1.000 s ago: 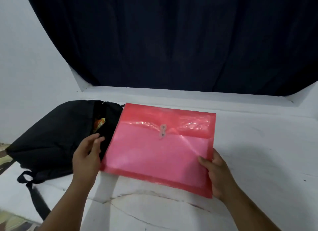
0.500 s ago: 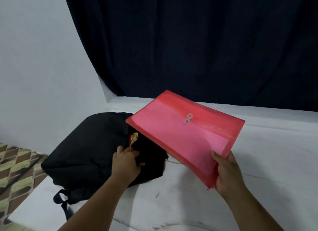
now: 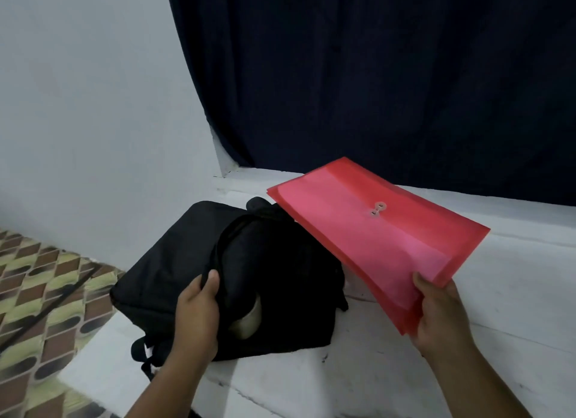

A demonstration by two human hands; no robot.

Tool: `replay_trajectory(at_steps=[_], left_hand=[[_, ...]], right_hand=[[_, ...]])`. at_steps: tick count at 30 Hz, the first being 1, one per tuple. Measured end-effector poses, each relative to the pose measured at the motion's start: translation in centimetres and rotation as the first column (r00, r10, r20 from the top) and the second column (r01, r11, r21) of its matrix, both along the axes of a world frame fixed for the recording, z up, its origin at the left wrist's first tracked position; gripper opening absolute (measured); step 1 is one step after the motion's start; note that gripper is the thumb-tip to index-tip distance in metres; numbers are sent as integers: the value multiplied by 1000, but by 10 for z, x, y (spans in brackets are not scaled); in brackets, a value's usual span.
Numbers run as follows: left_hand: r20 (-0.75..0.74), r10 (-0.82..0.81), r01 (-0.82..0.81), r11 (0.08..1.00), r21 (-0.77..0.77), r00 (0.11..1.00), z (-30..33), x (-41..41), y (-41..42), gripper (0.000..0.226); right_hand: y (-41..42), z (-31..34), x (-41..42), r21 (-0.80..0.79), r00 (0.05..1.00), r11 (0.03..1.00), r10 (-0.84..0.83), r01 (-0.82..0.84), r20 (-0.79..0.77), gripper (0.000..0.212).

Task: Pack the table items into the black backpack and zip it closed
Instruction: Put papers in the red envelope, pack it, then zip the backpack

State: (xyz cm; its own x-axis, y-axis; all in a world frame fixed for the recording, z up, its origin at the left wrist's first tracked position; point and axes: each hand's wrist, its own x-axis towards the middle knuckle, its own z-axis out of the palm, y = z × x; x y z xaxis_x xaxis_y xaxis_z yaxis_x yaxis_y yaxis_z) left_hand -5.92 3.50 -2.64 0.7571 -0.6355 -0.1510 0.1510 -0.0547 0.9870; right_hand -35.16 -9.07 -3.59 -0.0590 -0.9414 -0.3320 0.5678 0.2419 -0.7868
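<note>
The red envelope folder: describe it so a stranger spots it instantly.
On the white table, right of the black backpack, the right hand holds a flat folder tilted over the bag. It is the only translucent red thing, with a string-and-button clasp on its flap.

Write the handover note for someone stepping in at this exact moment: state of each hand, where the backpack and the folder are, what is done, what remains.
Left hand: grips the rim of the black backpack, holding its mouth open.
Right hand: pinches the near corner of the red folder, held tilted above the white table, its far end over the backpack.
Done: backpack unzipped; something pale already lies inside.
Left: slide the folder in, then zip the backpack closed.
</note>
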Motion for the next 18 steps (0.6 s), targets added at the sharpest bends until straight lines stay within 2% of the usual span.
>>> replay_trajectory(at_steps=[2,4,5,7,9,11,13,14,15,17,18], left_hand=[[-45,37,-39,999,-37,998,13,-2,15,33],[-13,83,-83,996,-35,996,17,-1,26,27],[47,113,-112,993,-26,992,18,0,29,26],[283,164,-181,983,36,945,20,-2,33,23],[557,174,-256,964,73,812,23,-6,33,3],[750,120,-245,968,58,650,21,-12,30,26],[931,23,-281,956,87,364,13,-19,26,49],[974,-42,-330,937,115,221,9,-24,25,57],[989,-94,-355,926,130,117,5,-29,25,57],[977,-212,-305,929,210,25,1,-35,23,40],[946,-325,-301,902,311,4,-2,-36,22,32]], right_hand=[[-4,-1,-4,10,999,1000,23,-23,-29,47],[-6,0,-8,25,997,998,51,-49,-58,46],[-7,-1,-10,31,996,998,62,-61,-68,45],[-7,-1,-13,27,994,996,87,-86,-69,45],[-6,-2,-19,28,992,995,98,-96,-85,45],[-2,-2,-28,33,988,995,102,-99,-116,44],[2,0,-40,24,987,996,86,-83,-138,44],[5,2,-47,24,986,997,71,-68,-150,44],[7,5,-54,27,984,998,64,-61,-166,44],[12,9,-69,34,976,997,77,-72,-203,44],[15,10,-77,38,971,996,88,-81,-224,44]])
